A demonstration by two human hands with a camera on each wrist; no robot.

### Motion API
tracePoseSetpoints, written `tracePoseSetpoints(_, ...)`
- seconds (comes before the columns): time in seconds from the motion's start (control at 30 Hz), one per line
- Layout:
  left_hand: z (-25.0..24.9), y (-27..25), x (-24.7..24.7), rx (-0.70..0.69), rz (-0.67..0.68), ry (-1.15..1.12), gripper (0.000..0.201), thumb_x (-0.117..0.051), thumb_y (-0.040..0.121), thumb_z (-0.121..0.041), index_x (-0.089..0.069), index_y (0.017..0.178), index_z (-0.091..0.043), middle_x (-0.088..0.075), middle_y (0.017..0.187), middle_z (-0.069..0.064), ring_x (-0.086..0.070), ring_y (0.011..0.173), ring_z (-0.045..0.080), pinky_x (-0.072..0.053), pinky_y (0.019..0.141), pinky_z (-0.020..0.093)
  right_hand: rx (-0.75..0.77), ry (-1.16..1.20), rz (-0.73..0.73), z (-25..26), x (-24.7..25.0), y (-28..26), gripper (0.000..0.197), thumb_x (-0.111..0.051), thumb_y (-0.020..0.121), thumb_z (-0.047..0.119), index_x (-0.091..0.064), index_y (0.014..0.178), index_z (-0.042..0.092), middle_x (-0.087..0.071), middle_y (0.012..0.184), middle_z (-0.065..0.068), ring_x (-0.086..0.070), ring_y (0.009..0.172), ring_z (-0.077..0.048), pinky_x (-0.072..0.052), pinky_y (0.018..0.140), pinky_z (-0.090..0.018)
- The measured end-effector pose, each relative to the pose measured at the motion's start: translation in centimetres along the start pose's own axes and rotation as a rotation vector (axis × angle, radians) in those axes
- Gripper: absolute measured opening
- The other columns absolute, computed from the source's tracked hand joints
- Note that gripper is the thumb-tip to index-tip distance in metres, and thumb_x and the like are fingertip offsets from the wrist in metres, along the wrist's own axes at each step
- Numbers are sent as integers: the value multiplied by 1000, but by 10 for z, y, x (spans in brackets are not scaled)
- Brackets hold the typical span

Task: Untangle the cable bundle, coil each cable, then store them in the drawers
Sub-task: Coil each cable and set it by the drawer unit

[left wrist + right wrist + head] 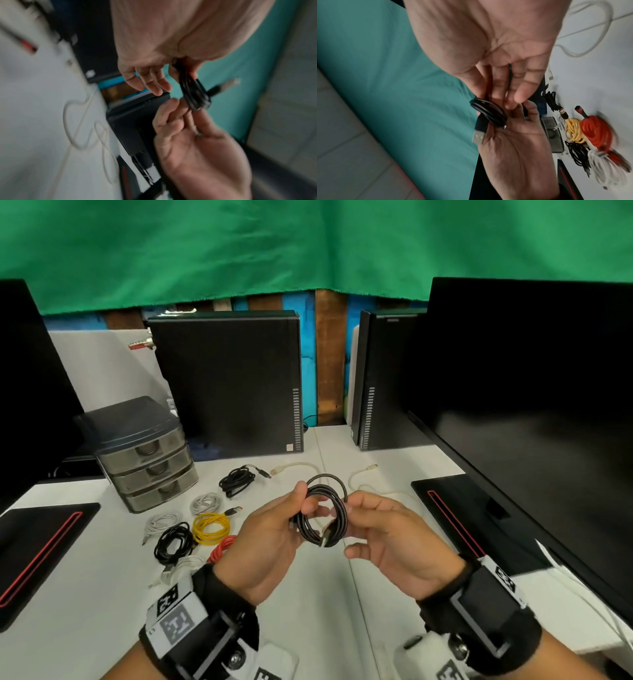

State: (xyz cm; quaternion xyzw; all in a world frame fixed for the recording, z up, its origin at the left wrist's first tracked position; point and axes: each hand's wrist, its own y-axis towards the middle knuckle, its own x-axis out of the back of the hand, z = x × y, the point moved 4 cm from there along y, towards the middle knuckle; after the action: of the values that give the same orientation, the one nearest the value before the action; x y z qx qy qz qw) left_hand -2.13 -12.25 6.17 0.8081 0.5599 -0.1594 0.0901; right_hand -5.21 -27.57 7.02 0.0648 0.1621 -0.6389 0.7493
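A black cable coil (pixel 323 515) hangs in the air above the white table (pixel 325 611). My left hand (pixel 308 498) pinches its left side between thumb and fingers. My right hand (pixel 354 525) is at the coil's right side with relaxed fingers touching it, thumb apart below. The coil's USB plug (pixel 327 537) sticks out at the bottom. In the right wrist view the coil (pixel 488 112) and plug (pixel 478 135) lie against my left palm (pixel 513 142). The left wrist view is blurred; the coil (pixel 193 92) is visible there. The grey three-drawer unit (pixel 150 470) stands shut at the left.
Several coiled cables lie left of my hands: black (pixel 236 481), yellow (pixel 210 527), red (pixel 222 547), another black (pixel 173 544), white ones (pixel 161 523). A loose white cable (pixel 363 484) sprawls beyond the hands. Monitors (pixel 531 405) flank the table; PC towers (pixel 229 385) stand behind.
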Motion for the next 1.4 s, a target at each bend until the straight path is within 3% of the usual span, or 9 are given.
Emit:
tracePoseSetpoints(0.23, -9, -4, 2, -529, -194, 849, 37, -35, 102, -44, -45, 70, -28, -46, 70, -10, -47, 65, 9, -37, 65, 27, -79, 67, 161, -13, -14, -3, 28, -57, 86, 36, -70, 90, 12, -68, 109, -11, -62, 107, -21, -51, 88, -42)
tracePoseSetpoints(0.37, -10, -6, 1, -593, -179, 998, 36, -41, 107, -36, -44, 71, -32, -47, 65, -12, -49, 64, 10, -37, 60, 18, -47, -223, 30, -23, -26, -8, 14, -71, 87, 26, -61, 81, 18, -63, 87, -7, -64, 79, -15, -52, 65, -31)
tracePoseSetpoints(0.47, -8, -5, 1, -563, -134, 924, 33, -46, 104, -29, -48, 71, -30, -51, 66, -17, -50, 63, 7, -36, 60, 12, 58, -468, -95, -23, -21, -8, 13, -58, 100, 18, -60, 109, 27, -62, 79, -4, -61, 61, -14, -49, 53, -29)
tracePoseSetpoints(0.6, -3, 5, 12, -524, -245, 878, 34, -45, 104, -32, -49, 70, -29, -52, 58, -14, -48, 54, 7, -37, 58, 21, 121, -707, -63, -30, -17, -9, 57, -41, 106, 29, -16, 150, 55, -65, 68, -4, -60, 53, -16, -53, 54, -27)
tracePoseSetpoints(0.8, -1, 16, 30, -475, -399, 833, 37, -40, 107, -34, -50, 72, -26, -49, 53, -8, -51, 54, 18, -40, 59, 33, 221, -1027, -51, -61, -35, -23, 70, -30, 103, 50, 28, 141, 61, -68, 81, 0, -65, 72, -19, -56, 77, -41)
tracePoseSetpoints(0.93, -10, 19, 44, -389, -365, 719, 39, -38, 108, -33, -48, 75, -16, -48, 51, 1, -47, 44, 13, -40, 53, 34, 175, -717, -194, -41, -26, -15, 68, -43, 87, 76, -29, 147, 48, -71, 93, 4, -68, 77, -10, -53, 71, -28)
tracePoseSetpoints(1.03, -11, 14, 42, -363, -305, 696, 37, -37, 108, -30, -49, 79, -11, -51, 54, 8, -51, 45, 14, -45, 57, 38, 35, -259, -264, -25, -16, -3, 51, -53, 89, 65, -66, 120, 27, -75, 97, -5, -70, 78, -19, -51, 57, -31)
tracePoseSetpoints(1.2, 0, 15, 36, -370, -275, 595, 38, -42, 106, -36, -55, 78, -14, -57, 56, 1, -60, 49, 21, -52, 61, 46, -5, -14, -169, -25, -24, 6, 27, -58, 97, 34, -66, 119, 21, -75, 105, -10, -70, 81, -24, -51, 58, -31)
tracePoseSetpoints(1.4, 14, 10, 28, -94, -322, 219, 39, -45, 106, -29, -63, 86, -2, -67, 69, 11, -65, 59, 23, -58, 60, 34, 303, -148, -361, -26, -30, 21, 24, -66, 91, -2, -51, 107, 8, -74, 80, -15, -67, 61, -22, -50, 47, -30)
